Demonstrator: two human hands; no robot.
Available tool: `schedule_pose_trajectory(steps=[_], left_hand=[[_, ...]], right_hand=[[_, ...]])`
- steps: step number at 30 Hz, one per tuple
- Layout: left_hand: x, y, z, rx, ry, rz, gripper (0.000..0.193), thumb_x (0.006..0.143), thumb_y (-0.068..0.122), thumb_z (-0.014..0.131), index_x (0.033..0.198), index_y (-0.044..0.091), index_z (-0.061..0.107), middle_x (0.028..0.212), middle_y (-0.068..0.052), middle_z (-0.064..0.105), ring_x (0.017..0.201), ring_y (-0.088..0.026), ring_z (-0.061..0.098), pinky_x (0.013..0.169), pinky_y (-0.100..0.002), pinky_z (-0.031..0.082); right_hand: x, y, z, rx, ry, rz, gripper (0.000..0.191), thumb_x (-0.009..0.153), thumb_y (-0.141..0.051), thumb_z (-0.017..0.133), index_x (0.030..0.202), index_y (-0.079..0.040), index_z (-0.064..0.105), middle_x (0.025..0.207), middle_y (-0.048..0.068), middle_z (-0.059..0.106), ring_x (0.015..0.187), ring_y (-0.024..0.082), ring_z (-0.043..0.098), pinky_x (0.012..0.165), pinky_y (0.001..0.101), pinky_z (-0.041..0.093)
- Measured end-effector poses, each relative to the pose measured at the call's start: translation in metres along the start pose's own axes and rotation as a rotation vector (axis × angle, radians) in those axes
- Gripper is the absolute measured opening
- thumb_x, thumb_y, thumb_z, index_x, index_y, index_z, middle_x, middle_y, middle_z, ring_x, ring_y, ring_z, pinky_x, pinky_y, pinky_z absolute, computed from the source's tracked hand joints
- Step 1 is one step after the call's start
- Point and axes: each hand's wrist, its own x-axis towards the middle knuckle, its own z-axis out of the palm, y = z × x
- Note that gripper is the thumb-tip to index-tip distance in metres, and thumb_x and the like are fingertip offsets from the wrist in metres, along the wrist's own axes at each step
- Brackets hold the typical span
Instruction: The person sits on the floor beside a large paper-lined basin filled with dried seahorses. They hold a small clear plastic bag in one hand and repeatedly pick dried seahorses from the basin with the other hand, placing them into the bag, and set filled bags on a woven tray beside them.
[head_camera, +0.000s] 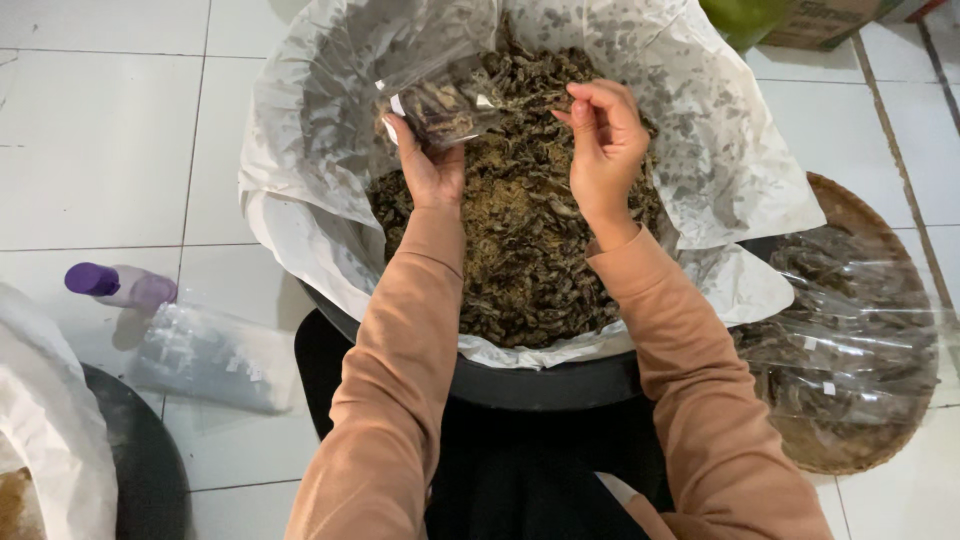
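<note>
Clear bag (447, 98) of dark dried pieces is being gripped by the left hand (430, 165) over a paper-lined tub (540, 385) — the right hand (605, 145) is hovering beside it, fingertips pinching loosely.

The basin (540, 385) is black, its liner (300, 120) white and speckled grey. The chips (520, 240) inside are dark brown. Both sleeves (400, 380) are peach. The bottle cap (90, 278) is purple, the floor (100, 130) white tile, the tray (850, 210) brown.

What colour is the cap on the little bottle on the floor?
Purple; the bottle cap shows in the head view.
</note>
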Motion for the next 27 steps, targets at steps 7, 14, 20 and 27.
schedule_pose_trajectory(steps=[7, 14, 20, 27], left_hand=[[-0.013, -0.021, 0.000, 0.095, -0.084, -0.132, 0.061, 0.098, 0.047, 0.069, 0.143, 0.009, 0.053, 0.142, -0.010, 0.058, 0.127, -0.028, 0.059, 0.112, -0.049, 0.050], [-0.029, -0.036, 0.007, 0.227, -0.068, -0.209, 0.067, 0.091, 0.049, 0.072, 0.144, 0.011, 0.053, 0.145, -0.007, 0.057, 0.133, -0.027, 0.055, 0.116, -0.051, 0.044], [-0.024, -0.028, 0.003, 0.204, -0.077, -0.218, 0.066, 0.091, 0.049, 0.073, 0.140, 0.010, 0.056, 0.138, -0.010, 0.061, 0.127, -0.030, 0.059, 0.113, -0.051, 0.046], [-0.038, -0.047, 0.009, 0.263, -0.096, -0.469, 0.054, 0.095, 0.046, 0.069, 0.130, 0.005, 0.062, 0.123, -0.012, 0.070, 0.112, -0.028, 0.068, 0.099, -0.048, 0.057]], right_hand=[[-0.014, 0.040, 0.001, 0.432, 0.051, 0.357, 0.008, 0.107, 0.004, 0.063, 0.112, 0.001, 0.068, 0.108, 0.004, 0.063, 0.097, 0.010, 0.063, 0.108, 0.0409, 0.060], [-0.017, 0.065, -0.003, 0.290, 0.149, 0.514, 0.018, 0.108, 0.009, 0.059, 0.120, 0.009, 0.073, 0.107, 0.011, 0.066, 0.084, 0.013, 0.059, 0.092, 0.0331, 0.060], [-0.001, 0.025, -0.007, -0.156, -0.299, 0.335, 0.027, 0.104, -0.002, 0.066, 0.130, 0.002, 0.067, 0.115, 0.008, 0.066, 0.100, 0.014, 0.072, 0.086, 0.0278, 0.058], [0.006, -0.027, -0.025, -0.667, -0.471, -0.107, 0.028, 0.098, -0.002, 0.074, 0.125, -0.006, 0.069, 0.122, 0.014, 0.067, 0.104, 0.030, 0.072, 0.088, 0.0350, 0.058]])
